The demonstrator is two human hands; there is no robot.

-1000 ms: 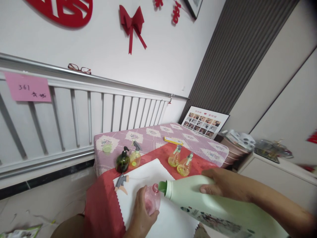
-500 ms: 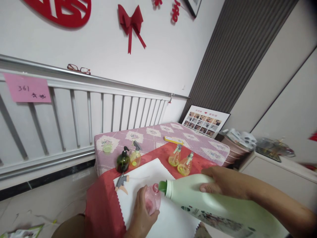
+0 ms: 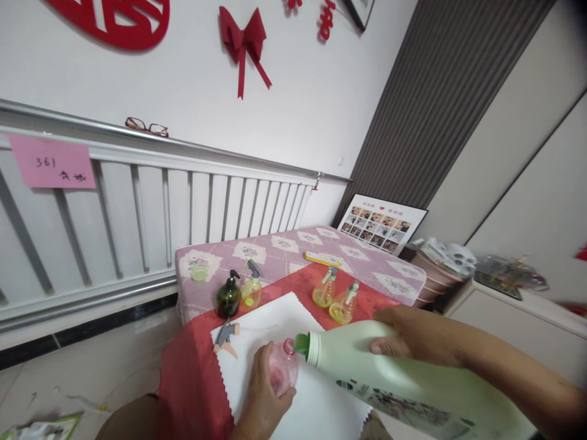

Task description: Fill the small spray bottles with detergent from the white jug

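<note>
My left hand is wrapped round a small clear pink bottle, its open neck tilted up and to the right. In my right hand is a big pale green detergent jug, tipped onto its side. The jug's green spout is right at the pink bottle's mouth; I cannot make out liquid flowing between them. A grey spray head with a thin tube lies on the white scallop-edged mat, left of the bottle.
Behind the mat stand a dark green pump bottle and a yellow spray bottle. Two more yellow spray bottles stand further right on the red cloth. A pale green cap and a yellow-edged box rest on the patterned tablecloth.
</note>
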